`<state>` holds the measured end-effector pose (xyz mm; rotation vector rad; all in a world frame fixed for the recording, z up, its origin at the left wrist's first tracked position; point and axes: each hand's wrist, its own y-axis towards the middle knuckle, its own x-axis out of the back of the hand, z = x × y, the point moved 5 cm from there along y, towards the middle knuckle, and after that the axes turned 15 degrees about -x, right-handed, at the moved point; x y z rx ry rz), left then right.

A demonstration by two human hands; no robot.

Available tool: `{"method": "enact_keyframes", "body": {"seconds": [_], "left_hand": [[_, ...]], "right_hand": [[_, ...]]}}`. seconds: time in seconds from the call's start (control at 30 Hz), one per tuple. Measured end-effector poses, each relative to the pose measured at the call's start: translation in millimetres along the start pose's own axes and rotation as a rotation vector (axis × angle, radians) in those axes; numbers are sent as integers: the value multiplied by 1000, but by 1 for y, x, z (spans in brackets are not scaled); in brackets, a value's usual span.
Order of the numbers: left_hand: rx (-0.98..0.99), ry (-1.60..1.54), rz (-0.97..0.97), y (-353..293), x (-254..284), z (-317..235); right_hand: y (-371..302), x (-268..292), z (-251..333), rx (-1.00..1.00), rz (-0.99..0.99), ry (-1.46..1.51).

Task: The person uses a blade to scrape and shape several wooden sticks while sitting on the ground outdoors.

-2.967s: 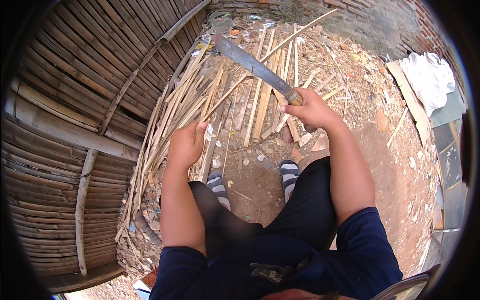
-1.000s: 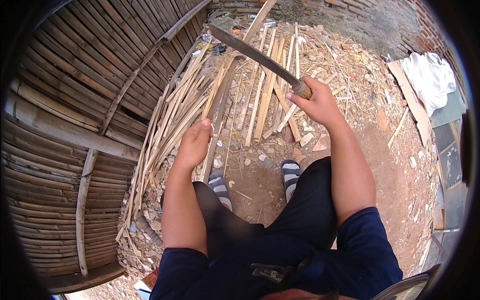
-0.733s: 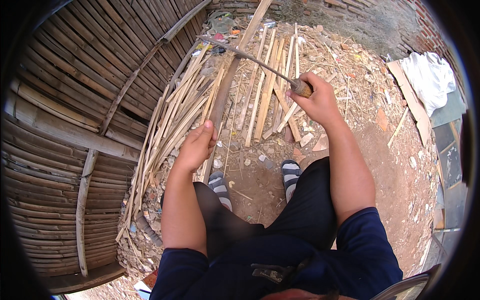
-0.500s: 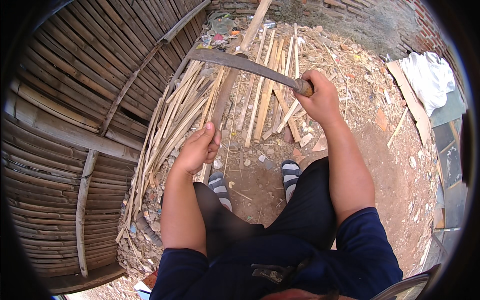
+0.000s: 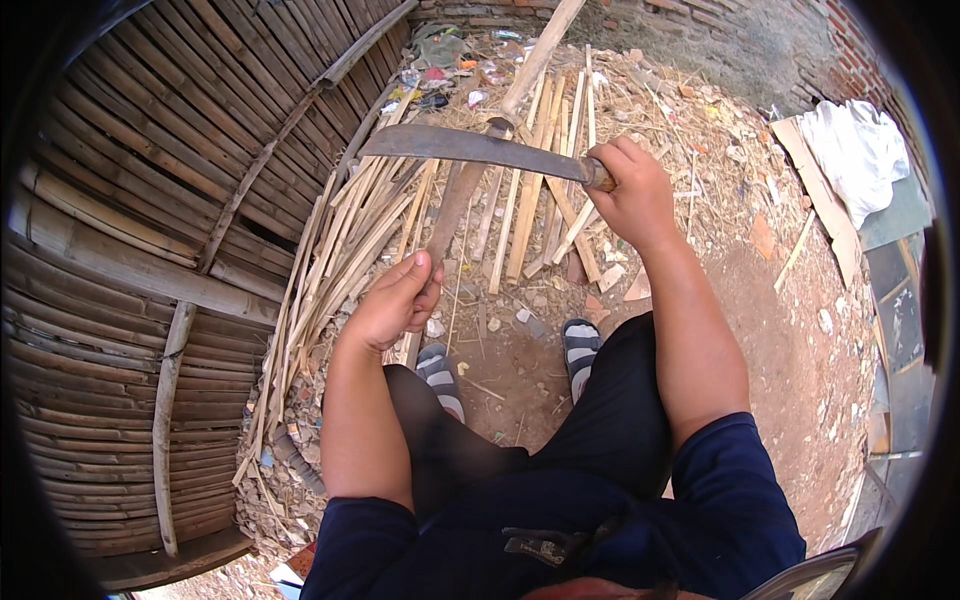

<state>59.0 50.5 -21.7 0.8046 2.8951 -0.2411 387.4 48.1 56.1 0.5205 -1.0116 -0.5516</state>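
Observation:
My right hand [image 5: 638, 195] is closed round the short wooden handle of a machete [image 5: 440, 146], its long dark blade reaching left with a curved tip. The blade lies across a long wooden strip [image 5: 458, 205], touching or nearly touching it. A dark curled bit [image 5: 498, 126] shows at the blade's far edge where the two cross. My left hand [image 5: 398, 298] grips the near end of the strip, thumb on top. From there the strip slants away and to the right, past the top edge of the view.
Thin split strips [image 5: 330, 255] lie in a pile by the slatted bamboo wall [image 5: 130, 230]. More strips [image 5: 535, 215] lie ahead on rubble-strewn ground. My sandalled feet stand close below. At the right are a white sack [image 5: 855, 155] and a cardboard sheet [image 5: 820, 200].
The machete has come down along the strip toward me and a little left, its tip dropping most. The strip's far end has swung to the right. My left hand stays nearly in place.

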Motion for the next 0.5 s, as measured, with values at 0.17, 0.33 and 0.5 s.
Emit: {"method": "enact_keyframes", "body": {"seconds": [0.17, 0.33, 0.5], "left_hand": [[2, -8, 49, 0, 1, 1], [-30, 13, 42, 1, 4, 1], [-79, 86, -30, 3, 6, 0]], "right_hand": [[2, 0, -4, 3, -34, -10], [0, -1, -3, 13, -30, -22], [1, -1, -4, -5, -25, -23]]}}
